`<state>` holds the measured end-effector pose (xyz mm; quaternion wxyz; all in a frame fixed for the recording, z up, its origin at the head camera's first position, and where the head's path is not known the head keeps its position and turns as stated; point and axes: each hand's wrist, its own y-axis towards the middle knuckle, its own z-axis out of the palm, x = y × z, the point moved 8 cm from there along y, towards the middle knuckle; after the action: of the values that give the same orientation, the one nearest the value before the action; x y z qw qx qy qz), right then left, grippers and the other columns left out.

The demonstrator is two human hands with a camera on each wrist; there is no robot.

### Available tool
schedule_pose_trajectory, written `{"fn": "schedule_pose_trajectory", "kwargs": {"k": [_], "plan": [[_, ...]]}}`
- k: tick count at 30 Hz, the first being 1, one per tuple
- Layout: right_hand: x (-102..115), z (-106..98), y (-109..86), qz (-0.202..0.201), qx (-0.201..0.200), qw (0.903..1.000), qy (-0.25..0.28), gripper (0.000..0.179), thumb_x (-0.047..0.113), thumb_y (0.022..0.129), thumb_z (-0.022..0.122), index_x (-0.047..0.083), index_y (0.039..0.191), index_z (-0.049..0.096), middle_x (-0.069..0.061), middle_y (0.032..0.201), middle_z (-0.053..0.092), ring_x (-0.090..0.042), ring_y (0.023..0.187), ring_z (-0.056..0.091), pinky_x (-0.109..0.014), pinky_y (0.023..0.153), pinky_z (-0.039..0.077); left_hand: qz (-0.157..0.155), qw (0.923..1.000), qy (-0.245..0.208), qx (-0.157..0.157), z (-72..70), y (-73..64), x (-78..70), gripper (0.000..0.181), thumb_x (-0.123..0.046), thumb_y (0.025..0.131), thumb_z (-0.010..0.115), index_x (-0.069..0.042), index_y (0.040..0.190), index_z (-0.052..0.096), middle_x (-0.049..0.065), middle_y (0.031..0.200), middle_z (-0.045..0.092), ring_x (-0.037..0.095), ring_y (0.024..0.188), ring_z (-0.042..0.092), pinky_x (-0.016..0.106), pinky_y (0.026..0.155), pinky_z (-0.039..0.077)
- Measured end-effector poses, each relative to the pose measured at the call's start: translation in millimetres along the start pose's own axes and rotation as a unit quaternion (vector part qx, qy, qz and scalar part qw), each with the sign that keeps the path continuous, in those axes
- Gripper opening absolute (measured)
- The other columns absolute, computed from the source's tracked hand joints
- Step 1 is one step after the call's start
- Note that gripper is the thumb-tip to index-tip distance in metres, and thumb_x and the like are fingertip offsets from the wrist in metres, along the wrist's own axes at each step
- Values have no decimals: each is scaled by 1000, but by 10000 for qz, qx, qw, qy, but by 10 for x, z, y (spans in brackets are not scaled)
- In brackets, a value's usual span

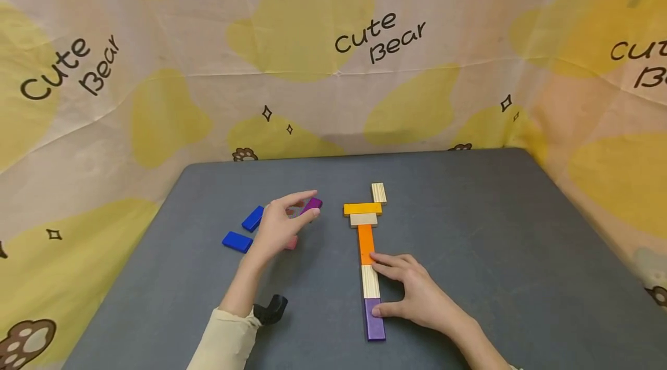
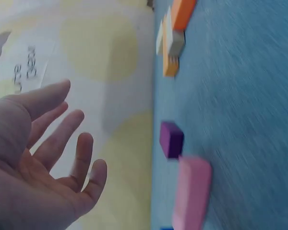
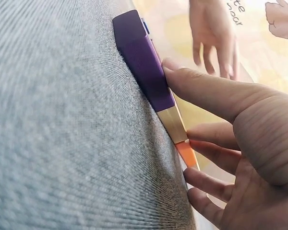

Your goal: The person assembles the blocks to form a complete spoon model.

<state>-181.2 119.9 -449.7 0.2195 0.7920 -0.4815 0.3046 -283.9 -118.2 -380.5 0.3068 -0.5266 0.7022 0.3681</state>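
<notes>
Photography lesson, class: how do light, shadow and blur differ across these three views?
Head view: fairly even light, cloth sharp enough to read, soft shadow on the table near the left hand; left wrist view: pink block blurred, table tinted blue; right wrist view: purple block darker at its end, dark shadow on the table beside the right hand, cloth washed out.

A big cloth [image 1: 312,92] hangs behind the table [image 1: 469,213] and down both sides. It is pale pink and cream, with big yellow blobs [image 1: 323,11] all over. Black, wobbly letters [image 1: 380,37] say "Cute Bear" in three spots, and the right one is cut off by the edge. Little stars [image 1: 267,113] with four points are drawn here and there. A brown paw print [image 1: 26,344] sits low on the left. A thin crease runs across the cloth. The table is dark grey, with round far corners.
</notes>
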Motion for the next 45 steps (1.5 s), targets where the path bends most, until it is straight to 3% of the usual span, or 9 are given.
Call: {"fn": "schedule_pose_trajectory", "kwargs": {"k": [3, 6, 10, 12, 18, 24, 34, 45], "plan": [[4, 4, 0, 12, 13, 10000, 20, 82, 53, 70, 84, 14, 138, 59, 9, 148, 45, -17, 122, 39, -53, 99, 37, -264, 9993, 50, -267, -158, -142, 136, 41, -30, 88, 76, -21, 127, 68, 1, 129, 62, 23, 112, 56, 48, 95, 44], [2, 7, 2, 48, 13, 10000, 22, 83, 54, 70, 84, 14, 138, 59, 10, 148, 45, -18, 122, 39, -53, 99, 37, -571, 9975, 50, -418, -241, -267, 305, 46, -28, 86, 78, -18, 129, 67, 3, 129, 61, 26, 109, 59, 43, 88, 49], [-4, 14, 7, 94, 37, 9999, 20, 83, 55, 70, 84, 15, 139, 59, 12, 148, 44, -17, 123, 39, -53, 100, 37, -1018, 9927, -280, -578, -305, -412, 544, 52, -24, 83, 81, -16, 131, 63, 2, 130, 60, 25, 110, 58, 37, 81, 53], [-7, 16, 9, 113, 45, 9999, 39, 83, 55, 70, 83, 16, 139, 59, 13, 147, 44, -17, 122, 39, -53, 100, 37, -1137, 9902, -473, -659, -328, -464, 636, 54, -22, 82, 82, -14, 132, 62, 1, 130, 59, 23, 113, 55, 36, 85, 51], [-19, 13, 5, 164, 24, 9998, 50, 83, 56, 69, 84, 17, 139, 59, 14, 147, 43, -16, 122, 39, -53, 99, 38, -1323, 9857, -553, -890, -385, -534, 770, 60, -20, 82, 83, -8, 135, 57, 8, 134, 56, 25, 122, 47, 44, 97, 43], [-27, 25, 12, 283, 107, 9995, 36, 83, 55, 69, 84, 18, 139, 59, 14, 147, 44, -16, 121, 39, -52, 100, 38, -1846, 9794, -300, -763, -391, -583, 874, 67, -23, 82, 82, -7, 139, 51, 12, 139, 50, 30, 129, 41, 49, 103, 37], [-22, 12, 11, 204, 48, 9997, 86, 84, 57, 69, 83, 15, 139, 59, 13, 147, 44, -17, 121, 39, -53, 99, 38, -1524, 9859, -217, -650, -352, -528, 865, 68, -18, 80, 84, -6, 138, 52, 13, 139, 52, 29, 125, 47, 45, 98, 44], [-26, 25, 15, 102, 48, 9999, 126, 83, 54, 71, 83, 14, 139, 58, 11, 148, 44, -16, 122, 39, -52, 100, 38, -1301, 9900, -213, -506, -275, -508, 846, 67, -15, 78, 85, -5, 137, 53, 14, 137, 54, 29, 124, 51, 45, 99, 43]]}}
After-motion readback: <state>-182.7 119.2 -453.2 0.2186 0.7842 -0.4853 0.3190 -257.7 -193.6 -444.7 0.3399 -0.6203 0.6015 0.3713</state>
